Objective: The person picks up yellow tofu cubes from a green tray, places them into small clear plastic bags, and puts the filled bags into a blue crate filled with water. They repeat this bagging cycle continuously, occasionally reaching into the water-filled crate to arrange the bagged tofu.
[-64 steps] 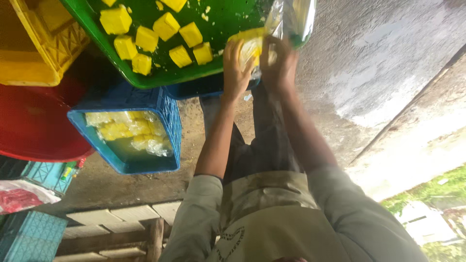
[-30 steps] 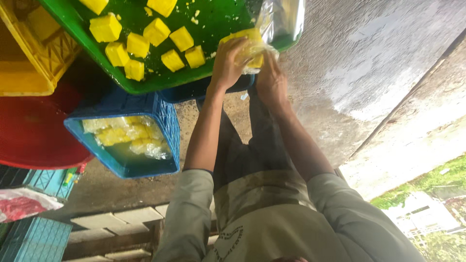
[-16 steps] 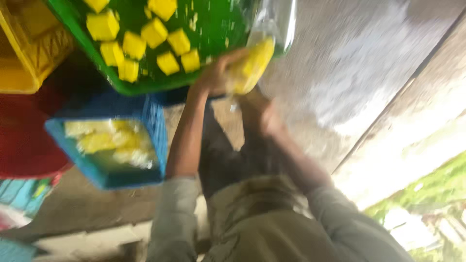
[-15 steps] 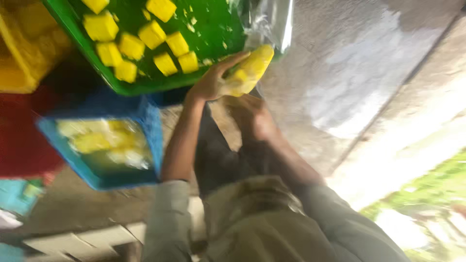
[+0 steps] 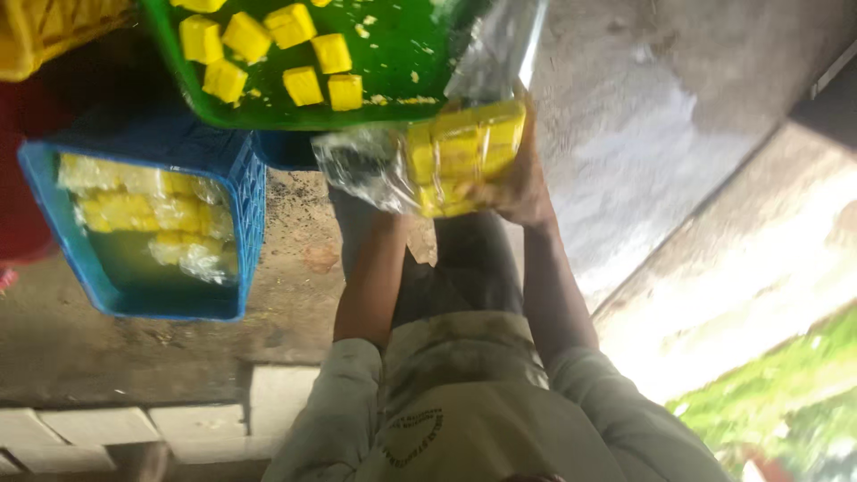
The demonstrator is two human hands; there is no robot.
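A clear plastic bag packed with yellow cubes (image 5: 460, 156) is held in front of me, just below the edge of a green tray (image 5: 393, 54). My right hand (image 5: 525, 183) grips the bag's packed end from the right. My left hand (image 5: 386, 219) is mostly hidden behind the bag's crumpled clear end (image 5: 357, 165) and seems to hold it. Several loose yellow cubes (image 5: 303, 85) lie on the tray's left part.
A blue crate (image 5: 252, 201) at the left holds several filled bags of yellow cubes in liquid. A yellow crate (image 5: 54, 27) and a red basin (image 5: 18, 178) are at the far left. More clear plastic (image 5: 500, 45) lies on the tray's right edge. Wet concrete floor lies below.
The bag has come off the tray's edge toward me and now looks full. Both hands have dropped with it, and the view has shifted right.
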